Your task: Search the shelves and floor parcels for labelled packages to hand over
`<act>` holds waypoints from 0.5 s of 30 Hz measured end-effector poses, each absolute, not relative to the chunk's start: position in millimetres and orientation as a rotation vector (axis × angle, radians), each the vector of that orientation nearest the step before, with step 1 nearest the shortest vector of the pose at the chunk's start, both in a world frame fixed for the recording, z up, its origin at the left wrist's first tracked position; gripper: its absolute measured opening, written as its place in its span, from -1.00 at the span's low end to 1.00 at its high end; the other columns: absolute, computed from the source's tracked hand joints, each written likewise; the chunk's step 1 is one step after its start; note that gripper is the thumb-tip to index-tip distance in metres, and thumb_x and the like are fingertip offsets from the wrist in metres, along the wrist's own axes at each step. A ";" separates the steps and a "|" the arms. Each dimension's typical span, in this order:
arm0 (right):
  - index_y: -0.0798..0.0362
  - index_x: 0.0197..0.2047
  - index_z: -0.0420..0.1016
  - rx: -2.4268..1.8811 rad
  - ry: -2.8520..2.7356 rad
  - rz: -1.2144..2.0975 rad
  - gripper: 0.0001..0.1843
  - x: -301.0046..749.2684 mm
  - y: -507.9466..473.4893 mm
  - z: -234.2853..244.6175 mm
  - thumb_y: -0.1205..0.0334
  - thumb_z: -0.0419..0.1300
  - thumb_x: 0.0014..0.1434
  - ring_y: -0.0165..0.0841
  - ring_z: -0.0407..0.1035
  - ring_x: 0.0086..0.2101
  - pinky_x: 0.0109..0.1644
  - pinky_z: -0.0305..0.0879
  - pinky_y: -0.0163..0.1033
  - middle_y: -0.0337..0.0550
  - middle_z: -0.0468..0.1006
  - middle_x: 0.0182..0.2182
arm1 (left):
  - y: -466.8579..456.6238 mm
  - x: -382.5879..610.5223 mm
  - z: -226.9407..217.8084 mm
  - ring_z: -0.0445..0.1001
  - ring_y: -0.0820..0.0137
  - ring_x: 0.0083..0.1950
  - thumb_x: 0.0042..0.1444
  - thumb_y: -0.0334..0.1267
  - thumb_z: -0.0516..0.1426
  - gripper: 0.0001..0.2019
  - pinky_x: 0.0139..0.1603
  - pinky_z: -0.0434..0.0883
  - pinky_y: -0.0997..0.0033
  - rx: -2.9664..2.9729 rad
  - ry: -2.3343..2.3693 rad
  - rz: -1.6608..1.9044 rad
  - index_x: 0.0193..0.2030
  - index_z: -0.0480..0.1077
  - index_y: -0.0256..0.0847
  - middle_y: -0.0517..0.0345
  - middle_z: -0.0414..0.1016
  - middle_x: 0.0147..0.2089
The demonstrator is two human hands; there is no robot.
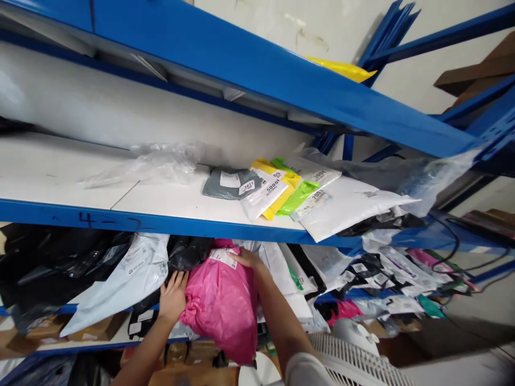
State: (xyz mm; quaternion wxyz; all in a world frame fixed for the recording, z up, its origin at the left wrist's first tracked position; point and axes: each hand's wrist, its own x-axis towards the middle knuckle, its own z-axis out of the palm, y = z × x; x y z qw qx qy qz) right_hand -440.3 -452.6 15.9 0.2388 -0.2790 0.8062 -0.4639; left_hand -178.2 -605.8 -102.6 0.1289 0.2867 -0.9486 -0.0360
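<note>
At the bottom centre of the frame, a white sleeve [304, 372] and a white slatted plastic grille [349, 358] sit closest to the camera. Just above them, a person's two bare hands are on a pink mailer bag [222, 308] that stands bulging on the lower shelf, centre frame. The left hand [174, 295] lies flat against the bag's left side with its fingers stretched out. The right hand [247, 259] rests on the bag's top edge beside a white label [222, 257], fingers bent over it. Whether they pinch the plastic cannot be told. A white mailer [124, 279] and black bags [48, 262] crowd the shelf at lower left. One level up, at centre right, a grey parcel [227, 185], a yellow parcel [281, 190], a green parcel [298, 197] and a large white parcel [350, 206] overlap on the white board behind the blue shelf rail [161, 221], with crumpled clear plastic [161, 163] to their left. At upper right, a yellow packet [341, 68] lies on the top shelf.
</note>
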 end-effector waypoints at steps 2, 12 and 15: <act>0.03 -0.37 0.63 -0.720 2.069 -1.373 -0.56 -440.5 -458.2 -1.7 0.02 0.54 -0.35 0.02 0.51 -0.08 0.17 0.30 0.10 -0.13 0.69 -0.33 | -607.1 -180.1 -108.3 0.18 -0.01 0.42 0.15 -0.43 -0.03 -0.39 0.34 0.13 -0.27 0.855 -2.715 -0.082 0.37 0.27 -0.26 -0.08 0.26 0.42; 0.00 -0.36 0.54 -0.279 1.427 -2.080 -0.71 -439.2 -364.7 33.8 0.11 0.43 -0.17 -0.14 0.58 -0.29 -0.08 0.51 -0.04 -0.18 0.65 -0.44 | -593.5 -204.8 -119.6 0.20 -0.15 0.36 0.32 -0.17 -0.02 -0.52 0.34 -0.13 -0.55 1.015 -2.451 -0.084 0.28 0.39 -0.35 -0.17 0.42 0.30; -0.02 -0.32 0.50 -0.245 1.308 -2.458 -0.74 -443.6 -379.0 34.9 0.15 0.34 -0.15 -0.20 0.57 -0.24 0.00 0.50 -0.05 -0.25 0.64 -0.40 | -576.9 -216.4 -116.3 0.15 -0.18 0.36 0.36 -0.15 -0.11 -0.50 0.31 -0.15 -0.62 1.068 -2.377 -0.208 0.28 0.38 -0.36 -0.17 0.42 0.30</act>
